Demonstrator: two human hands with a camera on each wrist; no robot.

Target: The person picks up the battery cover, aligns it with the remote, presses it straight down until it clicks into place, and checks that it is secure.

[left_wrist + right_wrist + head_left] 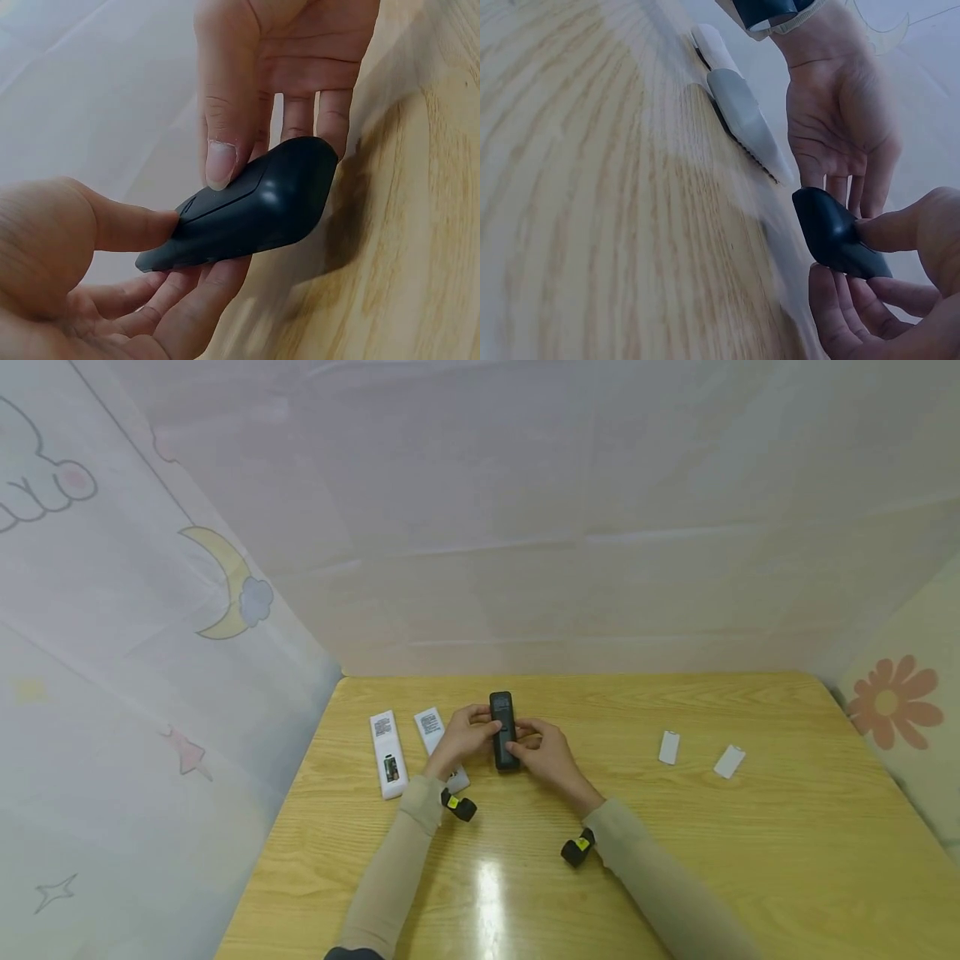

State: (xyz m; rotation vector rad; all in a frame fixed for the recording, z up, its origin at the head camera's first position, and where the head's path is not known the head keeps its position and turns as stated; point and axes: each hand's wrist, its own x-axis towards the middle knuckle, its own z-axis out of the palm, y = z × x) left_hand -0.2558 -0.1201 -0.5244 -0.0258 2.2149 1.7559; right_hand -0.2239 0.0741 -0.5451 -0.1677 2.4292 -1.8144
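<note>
Black remote [507, 732] partly under both thumbs [220, 162]

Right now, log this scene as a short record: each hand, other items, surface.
Left hand: grips black remote
Right hand: grips the same remote's other side
Left side: two white remotes, one partly hidden by the left hand
Battery compartment: open on the outer white remote
Right side: two small white covers, lying apart
Surface: wood-grain table
</note>
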